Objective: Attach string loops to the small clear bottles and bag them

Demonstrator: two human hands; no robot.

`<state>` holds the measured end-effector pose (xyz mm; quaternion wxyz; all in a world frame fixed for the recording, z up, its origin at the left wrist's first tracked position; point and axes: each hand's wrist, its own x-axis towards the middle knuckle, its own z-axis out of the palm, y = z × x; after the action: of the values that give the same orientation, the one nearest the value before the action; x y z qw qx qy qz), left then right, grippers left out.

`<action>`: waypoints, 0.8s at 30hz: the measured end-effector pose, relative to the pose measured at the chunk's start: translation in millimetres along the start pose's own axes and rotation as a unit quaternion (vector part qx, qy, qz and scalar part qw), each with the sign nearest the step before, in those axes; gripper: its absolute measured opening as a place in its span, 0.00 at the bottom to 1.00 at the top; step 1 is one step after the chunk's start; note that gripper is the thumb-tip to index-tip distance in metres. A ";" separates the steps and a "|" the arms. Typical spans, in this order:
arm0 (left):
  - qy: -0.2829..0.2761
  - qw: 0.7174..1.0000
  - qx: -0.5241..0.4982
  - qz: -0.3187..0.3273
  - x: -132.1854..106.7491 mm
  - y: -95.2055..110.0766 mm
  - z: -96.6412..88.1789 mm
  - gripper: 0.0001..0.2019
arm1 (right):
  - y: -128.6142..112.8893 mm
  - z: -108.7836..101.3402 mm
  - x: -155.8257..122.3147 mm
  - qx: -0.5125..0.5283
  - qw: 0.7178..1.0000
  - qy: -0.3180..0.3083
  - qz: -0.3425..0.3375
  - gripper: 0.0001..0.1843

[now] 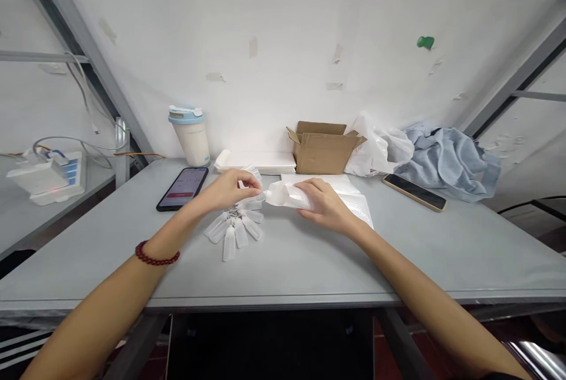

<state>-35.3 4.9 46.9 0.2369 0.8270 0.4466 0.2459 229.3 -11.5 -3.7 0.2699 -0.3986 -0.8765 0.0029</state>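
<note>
My right hand [325,206] is wrapped round a white translucent plastic pouch [285,195], whose mouth points left. My left hand [232,189] is closed in a pinch at that mouth; a small whitish bit shows at its fingertips, too small to name. Below the left hand, several small translucent white plastic vials or tags [241,231] lie fanned out on the grey table, narrow ends toward the middle. More clear plastic pieces show behind the left fingers, partly hidden. Under and behind the right hand lie flat white bubble-type pouches [360,203].
Along the wall stand a paper cup with a blue lid [191,135], a white stack [260,161], an open cardboard box [325,153], a white plastic bag [378,147] and a blue cloth [455,159]. One phone [182,188] lies left, another phone [414,192] right. A power strip [62,179] sits far left.
</note>
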 end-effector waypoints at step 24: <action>-0.032 0.994 0.100 0.007 -7.9 -2.9 -22.8 0.09 | 1.6 -2.2 -0.4 0.000 1.000 0.018 0.003 0.26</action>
<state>-55.0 3.4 61.1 0.1657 0.8570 0.4556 0.1746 231.7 -11.1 -2.3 0.2857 -0.4014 -0.8702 -0.0036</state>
